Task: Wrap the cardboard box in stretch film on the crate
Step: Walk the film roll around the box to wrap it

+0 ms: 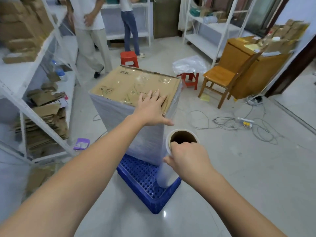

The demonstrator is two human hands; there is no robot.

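The cardboard box point(135, 86) is standing tall on the blue crate point(145, 182), with its sides already covered in cloudy stretch film and some shiny film lying across the brown top too. The left hand point(150, 108) is pressing flat on the near right corner of the top, fingers straight and spread, thumb hanging over the edge. The right hand point(188, 158) is gripping the stretch film roll point(172, 161) by its top rim, fingers curled into the cardboard core, and the roll is standing upright just beside the box's near corner, bottom end on the crate. There's printing on the box top (too blurry to read, honestly). Red stools point(129, 59) and a wooden chair point(222, 77) are sitting behind it.
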